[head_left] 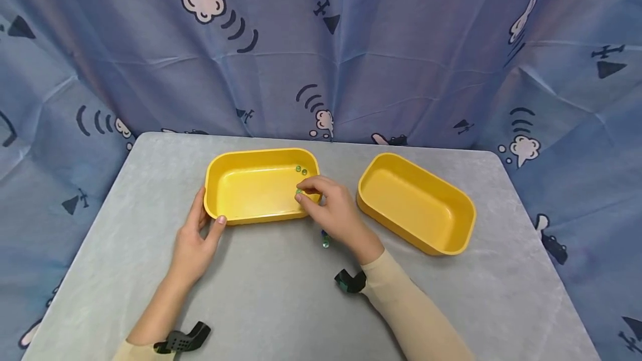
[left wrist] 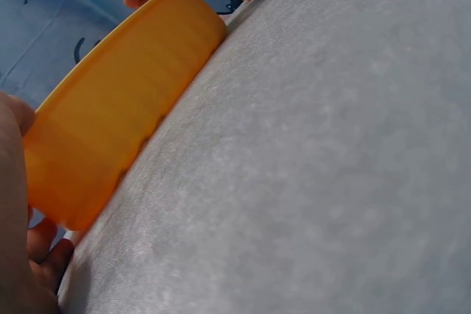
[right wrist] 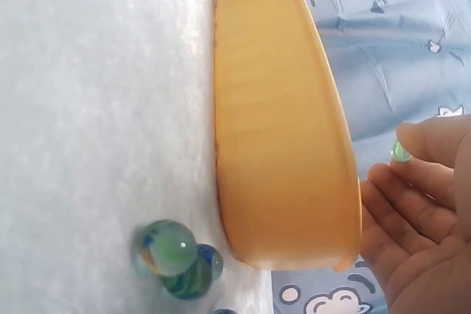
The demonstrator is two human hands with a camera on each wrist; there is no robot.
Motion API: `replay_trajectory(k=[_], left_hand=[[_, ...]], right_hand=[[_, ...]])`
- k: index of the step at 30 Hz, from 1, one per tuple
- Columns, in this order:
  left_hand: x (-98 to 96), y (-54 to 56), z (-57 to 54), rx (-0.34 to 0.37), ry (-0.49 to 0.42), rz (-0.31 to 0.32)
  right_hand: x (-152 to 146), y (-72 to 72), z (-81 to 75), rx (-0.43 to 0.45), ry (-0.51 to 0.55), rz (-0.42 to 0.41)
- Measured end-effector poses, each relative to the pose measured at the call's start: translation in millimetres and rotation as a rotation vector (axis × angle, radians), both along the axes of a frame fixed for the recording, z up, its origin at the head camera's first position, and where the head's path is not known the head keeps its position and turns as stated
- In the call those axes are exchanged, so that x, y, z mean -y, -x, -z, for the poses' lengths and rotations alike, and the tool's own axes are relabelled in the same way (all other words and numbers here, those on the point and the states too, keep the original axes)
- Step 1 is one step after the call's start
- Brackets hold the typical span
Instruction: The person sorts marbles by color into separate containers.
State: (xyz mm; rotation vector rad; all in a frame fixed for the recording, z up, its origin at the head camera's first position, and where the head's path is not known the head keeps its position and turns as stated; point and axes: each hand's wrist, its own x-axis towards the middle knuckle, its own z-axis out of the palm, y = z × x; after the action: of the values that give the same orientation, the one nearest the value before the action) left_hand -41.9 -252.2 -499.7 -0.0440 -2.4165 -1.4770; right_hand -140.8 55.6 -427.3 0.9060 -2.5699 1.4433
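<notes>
My right hand (head_left: 335, 209) pinches a green glass marble (right wrist: 400, 151) between thumb and finger, above the right end of the left yellow bin (head_left: 251, 219). Two marbles (head_left: 301, 170) lie inside that bin, near its back right corner. The left hand (head_left: 194, 244) grips the bin's front left corner, its thumb on the near rim and fingers around the left side. Just in front of the bin, several loose blue and green marbles (right wrist: 168, 248) sit on the table, partly hidden by the right hand in the head view.
A second yellow bin (head_left: 416, 205) stands at an angle to the right, with nothing seen in it. Both stand on a grey table (head_left: 271, 294). Behind the table hangs a blue patterned curtain (head_left: 281, 71).
</notes>
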Motion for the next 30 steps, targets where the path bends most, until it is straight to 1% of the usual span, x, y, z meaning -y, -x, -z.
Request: replay_trajectory(k=[4,12,20,30], left_hand=[[-1.8,1.3,-0.3,0.001,0.002,0.001],[-2.1,1.0,-1.8,0.008,-0.004,0.005],[-1.4,-1.8,-4.1,0.017,0.005,-0.004],[-3.1,-1.8,-3.8,0.014,0.01,-0.008]], right_hand=[[-1.2,3.7,2.5,0.017,0.011,0.021],[1.2,8.5,10.4,-0.012,-0.004,0.031],[1.2,11.9,14.1,0.022,-0.002,0.064],[-1.9,12.5,15.7,0.036,-0.013,0.07]])
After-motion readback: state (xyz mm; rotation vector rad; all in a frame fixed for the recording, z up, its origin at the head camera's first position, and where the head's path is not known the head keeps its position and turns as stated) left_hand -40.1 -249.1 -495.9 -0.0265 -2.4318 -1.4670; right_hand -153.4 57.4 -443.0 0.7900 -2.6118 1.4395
